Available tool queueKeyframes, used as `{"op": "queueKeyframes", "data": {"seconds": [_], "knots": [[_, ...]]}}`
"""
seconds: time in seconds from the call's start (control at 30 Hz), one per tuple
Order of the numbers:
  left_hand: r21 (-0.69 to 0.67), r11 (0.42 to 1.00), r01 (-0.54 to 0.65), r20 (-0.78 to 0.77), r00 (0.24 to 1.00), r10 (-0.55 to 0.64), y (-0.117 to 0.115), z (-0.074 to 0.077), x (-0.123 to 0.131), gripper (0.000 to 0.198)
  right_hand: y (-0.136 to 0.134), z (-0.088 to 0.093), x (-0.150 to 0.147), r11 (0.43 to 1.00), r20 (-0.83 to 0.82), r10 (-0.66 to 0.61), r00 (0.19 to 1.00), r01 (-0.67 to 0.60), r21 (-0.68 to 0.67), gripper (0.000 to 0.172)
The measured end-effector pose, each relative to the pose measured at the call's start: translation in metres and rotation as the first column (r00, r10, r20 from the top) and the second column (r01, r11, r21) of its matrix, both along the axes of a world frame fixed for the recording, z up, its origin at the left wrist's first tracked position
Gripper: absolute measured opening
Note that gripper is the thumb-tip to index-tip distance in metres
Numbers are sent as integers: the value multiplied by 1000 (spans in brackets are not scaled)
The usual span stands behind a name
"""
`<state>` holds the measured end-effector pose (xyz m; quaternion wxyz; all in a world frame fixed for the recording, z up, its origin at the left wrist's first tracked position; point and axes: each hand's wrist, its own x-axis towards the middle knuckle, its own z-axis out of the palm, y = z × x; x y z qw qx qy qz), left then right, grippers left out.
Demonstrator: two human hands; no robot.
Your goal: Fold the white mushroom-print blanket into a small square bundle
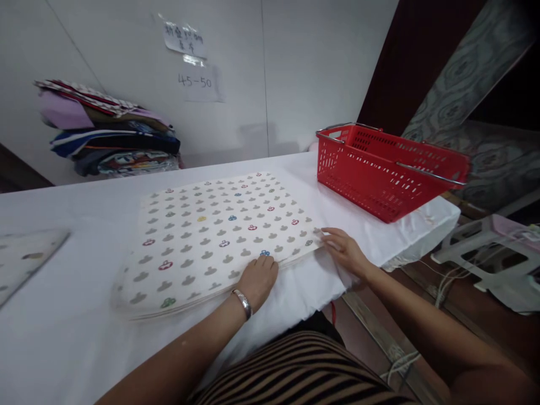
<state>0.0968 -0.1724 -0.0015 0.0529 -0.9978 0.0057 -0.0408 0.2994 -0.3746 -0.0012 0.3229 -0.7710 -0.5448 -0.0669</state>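
Observation:
A white folded cloth with grey, red, blue, green and yellow cloud-like motifs lies flat in layers on the white-covered table. My left hand, with a silver bangle at the wrist, is at the cloth's front edge. Its fingers are together and bent over the edge; the thumb is hidden. At the cloth's right front corner, my right hand touches the fabric with its fingertips. The fingers there are loosely spread, and nothing shows clasped between them.
A red plastic basket with metal handles stands at the table's right back. Folded garments are piled at the back left. Another printed cloth lies at the left edge. Right of the table is a white plastic stool; cables run along the floor.

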Motion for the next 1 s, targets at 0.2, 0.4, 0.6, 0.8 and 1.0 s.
{"op": "queueKeyframes", "data": {"seconds": [0.2, 0.4, 0.6, 0.8, 1.0], "knots": [[-28, 1000, -5, 22, 1000, 5, 2, -2, -2, 27, -2, -2, 2, 958, 7, -194, 981, 191, -213, 27], [-40, 999, -6, 51, 999, 8, 4, -5, -2, 31, 8, 1, -6, 889, 59, -286, 956, 288, -356, 33], [-12, 999, 30, 67, 997, -29, 6, -8, 3, 36, 16, 7, -5, 841, 152, -287, 946, 325, -433, 35], [-7, 997, 71, 52, 996, -71, 4, -5, 6, 34, 23, 23, 7, 726, 187, -284, 940, 338, -599, 36], [-42, 998, 45, 28, 999, -43, 0, -1, 8, 30, 24, 19, 11, 696, 174, -281, 944, 325, -641, 38]]}}
